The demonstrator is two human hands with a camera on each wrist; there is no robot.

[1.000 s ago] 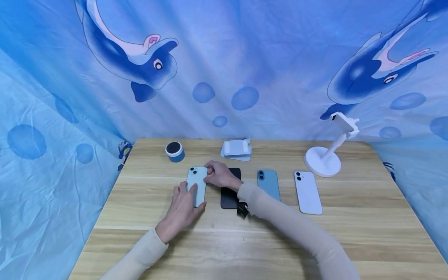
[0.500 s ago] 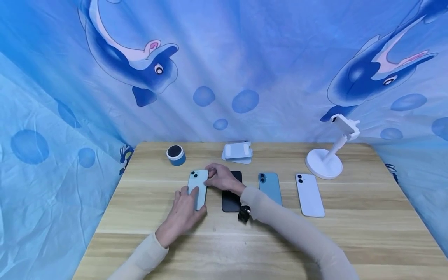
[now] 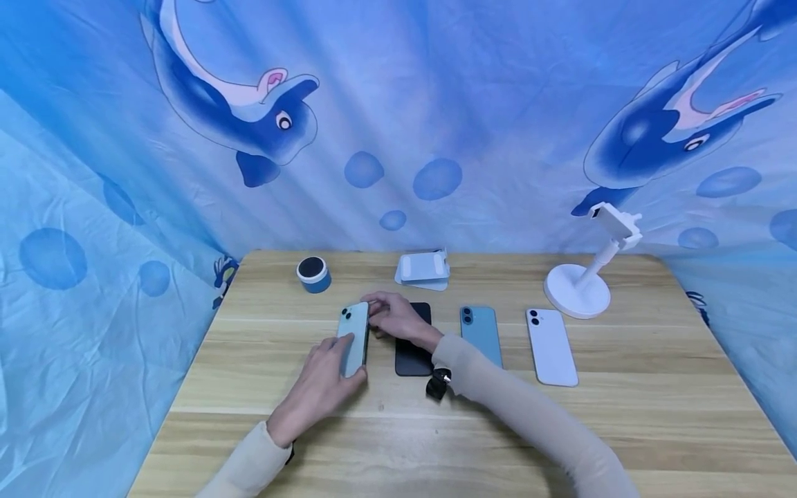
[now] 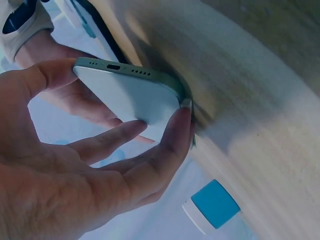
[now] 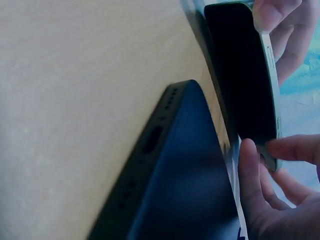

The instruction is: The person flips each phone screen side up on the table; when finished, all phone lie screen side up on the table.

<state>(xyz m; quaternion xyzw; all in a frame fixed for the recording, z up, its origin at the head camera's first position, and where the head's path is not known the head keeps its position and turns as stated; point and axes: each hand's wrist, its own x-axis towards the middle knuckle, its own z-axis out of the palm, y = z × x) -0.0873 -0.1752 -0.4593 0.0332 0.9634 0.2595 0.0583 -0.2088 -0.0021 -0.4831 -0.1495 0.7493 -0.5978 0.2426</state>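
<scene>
A light green phone (image 3: pixel 354 326) is tilted up off the table on its right edge, its camera side facing up and left. My left hand (image 3: pixel 319 382) grips its near end, thumb on one long edge and fingers on the other, with one fingertip on the back (image 4: pixel 127 97). At the far right corner, my right hand (image 3: pixel 397 319) pinches the phone between thumb and fingers. The right wrist view shows its dark screen (image 5: pixel 240 70) on the underside. Below my right wrist lies a black phone (image 3: pixel 411 360), partly covered by that arm.
A blue phone (image 3: pixel 481 328) and a white phone (image 3: pixel 553 348) lie farther right. Along the back stand a blue-and-white round jar (image 3: pixel 314 275), a folded white stand (image 3: pixel 423 268) and a white phone holder on a round base (image 3: pixel 578 290). A blue curtain (image 3: pixel 398 124) hangs behind the table.
The light green phone, flat on the table before, has its right side lifted and is tilted leftward. The right fingers have moved from its top edge corner round to its side and underside.
</scene>
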